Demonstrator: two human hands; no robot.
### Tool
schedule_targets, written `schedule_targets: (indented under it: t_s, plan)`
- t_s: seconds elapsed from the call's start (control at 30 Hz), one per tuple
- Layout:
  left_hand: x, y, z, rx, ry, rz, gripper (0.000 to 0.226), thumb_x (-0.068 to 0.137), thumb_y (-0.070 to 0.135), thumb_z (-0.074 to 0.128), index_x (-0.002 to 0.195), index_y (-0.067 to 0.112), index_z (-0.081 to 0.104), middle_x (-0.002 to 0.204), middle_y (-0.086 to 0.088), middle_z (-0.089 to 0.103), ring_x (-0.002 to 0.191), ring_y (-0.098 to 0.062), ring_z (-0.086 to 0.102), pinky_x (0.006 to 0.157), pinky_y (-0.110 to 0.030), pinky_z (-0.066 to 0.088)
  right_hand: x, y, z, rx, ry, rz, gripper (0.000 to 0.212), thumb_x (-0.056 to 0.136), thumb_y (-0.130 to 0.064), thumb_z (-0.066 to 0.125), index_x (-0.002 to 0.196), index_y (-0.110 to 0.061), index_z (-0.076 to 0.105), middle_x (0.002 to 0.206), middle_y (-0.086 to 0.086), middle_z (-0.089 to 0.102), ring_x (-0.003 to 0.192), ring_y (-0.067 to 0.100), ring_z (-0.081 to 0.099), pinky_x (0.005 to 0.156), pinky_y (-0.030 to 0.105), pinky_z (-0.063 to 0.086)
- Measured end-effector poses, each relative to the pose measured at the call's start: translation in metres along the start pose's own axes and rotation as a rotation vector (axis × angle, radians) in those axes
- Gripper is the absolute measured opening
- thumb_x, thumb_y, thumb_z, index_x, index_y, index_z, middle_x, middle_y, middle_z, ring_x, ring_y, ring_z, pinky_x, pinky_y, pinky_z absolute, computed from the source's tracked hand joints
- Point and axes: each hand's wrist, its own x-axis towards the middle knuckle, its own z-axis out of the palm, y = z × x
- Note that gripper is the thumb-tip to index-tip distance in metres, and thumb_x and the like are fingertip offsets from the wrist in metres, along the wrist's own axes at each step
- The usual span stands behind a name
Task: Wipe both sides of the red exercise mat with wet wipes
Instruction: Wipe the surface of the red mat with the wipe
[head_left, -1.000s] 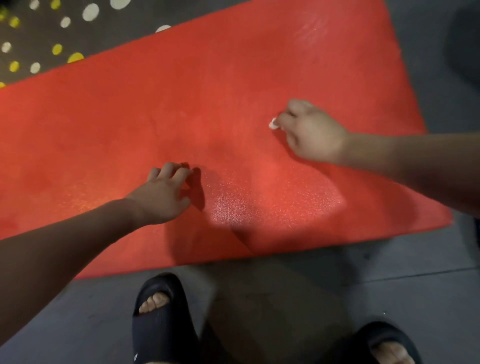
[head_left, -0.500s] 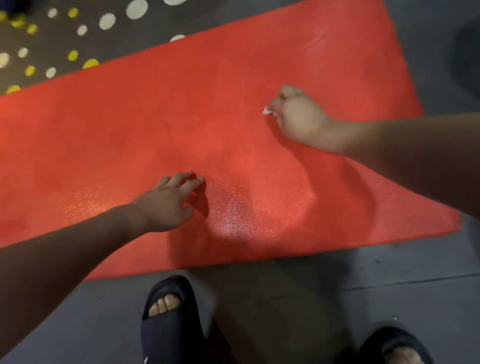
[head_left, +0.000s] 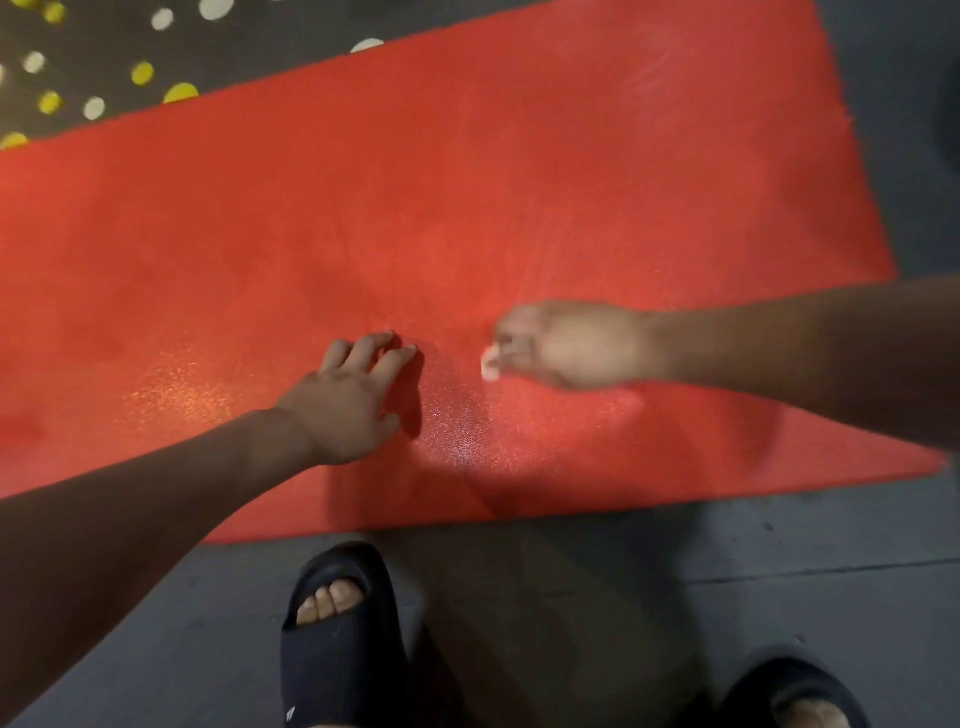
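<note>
— What's nearest?
— Two black slippers, the left slipper and the right slipper, toes showing, on the grey floor.
— Hands?
— Two. The left hand is on the red mat near its near edge, grip apart, fingers spread, tips touching the mat. Just to its right is the right hand, blurred, its grip clamped on one small white wipe.
— Does the wipe touch the mat?
— Cannot tell.
— Room?
— One mat lies flat just past the slippers and runs out of view on the left. Broad bare red lies beyond the hands, and grey floor borders the near and right edges. A dark dotted rug lies at the far left.
</note>
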Motion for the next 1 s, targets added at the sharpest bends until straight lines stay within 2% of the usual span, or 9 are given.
schedule_targets:
  t_s: [0.1, 0.17, 0.23, 0.3, 0.43, 0.5, 0.67, 0.87, 1.0]
  plan:
    - [-0.001, -0.003, 0.000, -0.012, 0.006, 0.011, 0.085, 0.092, 0.040, 0.061, 0.161, 0.033, 0.013, 0.165, -0.001, 0.012, 0.143, -0.032, 0.024, 0.119, -0.047, 0.032, 0.011, 0.045, -0.006, -0.057, 0.150, 0.375, 0.053, 0.096, -0.032, 0.025, 0.122, -0.009, 0.065, 0.102, 0.017, 0.058, 0.093, 0.038, 0.059, 0.080, 0.043, 0.053]
    - [-0.001, -0.003, -0.002, -0.020, 0.005, 0.009, 0.085, 0.092, 0.038, 0.060, 0.162, 0.035, 0.011, 0.166, 0.000, 0.011, 0.145, -0.031, 0.022, 0.120, -0.045, 0.031, 0.014, 0.041, 0.000, -0.033, 0.165, 0.428, 0.052, 0.096, -0.031, 0.024, 0.124, -0.007, 0.062, 0.105, 0.017, 0.056, 0.095, 0.039, 0.058, 0.081, 0.047, 0.054]
    - [-0.001, -0.002, -0.003, -0.020, 0.004, 0.011, 0.085, 0.093, 0.038, 0.061, 0.162, 0.035, 0.011, 0.166, 0.000, 0.010, 0.146, -0.030, 0.021, 0.120, -0.044, 0.029, 0.013, 0.008, 0.008, 0.023, 0.115, 0.352, 0.027, 0.101, -0.022, 0.047, 0.119, -0.007, 0.060, 0.099, 0.011, 0.054, 0.086, 0.031, 0.056, 0.071, 0.040, 0.054]
    - [-0.002, -0.002, -0.003, -0.015, 0.009, 0.010, 0.086, 0.092, 0.040, 0.061, 0.162, 0.034, 0.011, 0.166, 0.000, 0.010, 0.146, -0.030, 0.021, 0.119, -0.043, 0.028, 0.003, -0.040, 0.017, 0.093, 0.078, 0.145, 0.023, 0.093, -0.019, 0.067, 0.114, -0.014, 0.058, 0.094, 0.001, 0.050, 0.080, 0.019, 0.050, 0.066, 0.031, 0.047]
    - [-0.002, -0.002, 0.000, -0.006, 0.024, 0.011, 0.087, 0.091, 0.041, 0.061, 0.162, 0.034, 0.011, 0.165, 0.000, 0.011, 0.144, -0.030, 0.022, 0.119, -0.045, 0.031, -0.010, -0.077, 0.020, 0.187, -0.079, -0.234, 0.020, 0.102, -0.017, 0.053, 0.114, -0.005, 0.063, 0.096, 0.007, 0.055, 0.085, 0.027, 0.055, 0.078, 0.040, 0.052]
    - [-0.002, -0.003, 0.001, -0.004, 0.021, 0.009, 0.087, 0.091, 0.042, 0.060, 0.162, 0.035, 0.009, 0.165, 0.000, 0.010, 0.144, -0.030, 0.022, 0.119, -0.046, 0.032, -0.002, -0.056, 0.018, 0.120, -0.050, -0.185, 0.018, 0.104, -0.021, 0.055, 0.115, -0.008, 0.061, 0.095, 0.006, 0.055, 0.085, 0.026, 0.056, 0.074, 0.040, 0.056]
    - [-0.004, -0.002, 0.002, 0.004, 0.007, 0.006, 0.092, 0.091, 0.042, 0.060, 0.162, 0.036, 0.002, 0.168, 0.002, 0.004, 0.147, -0.028, 0.017, 0.121, -0.044, 0.029, 0.007, -0.010, 0.012, 0.017, 0.095, 0.286, 0.029, 0.102, -0.024, 0.053, 0.125, -0.006, 0.057, 0.098, 0.007, 0.050, 0.086, 0.027, 0.054, 0.070, 0.043, 0.054]
    - [-0.007, -0.003, 0.007, 0.033, 0.008, -0.003, 0.098, 0.090, 0.044, 0.060, 0.162, 0.036, -0.006, 0.169, 0.001, -0.002, 0.149, -0.028, 0.012, 0.120, -0.048, 0.031, -0.028, -0.112, 0.023, 0.285, -0.043, -0.116, 0.011, 0.103, -0.019, 0.055, 0.107, -0.011, 0.061, 0.094, 0.001, 0.051, 0.087, 0.019, 0.048, 0.081, 0.035, 0.045]
    - [-0.007, 0.000, 0.011, 0.033, 0.013, -0.010, 0.098, 0.089, 0.044, 0.059, 0.162, 0.035, -0.007, 0.169, 0.000, -0.004, 0.151, -0.027, 0.009, 0.120, -0.048, 0.032, -0.030, -0.085, 0.018, 0.149, -0.035, -0.081, 0.027, 0.109, -0.025, 0.042, 0.113, -0.008, 0.063, 0.097, 0.006, 0.056, 0.088, 0.025, 0.056, 0.077, 0.042, 0.053]
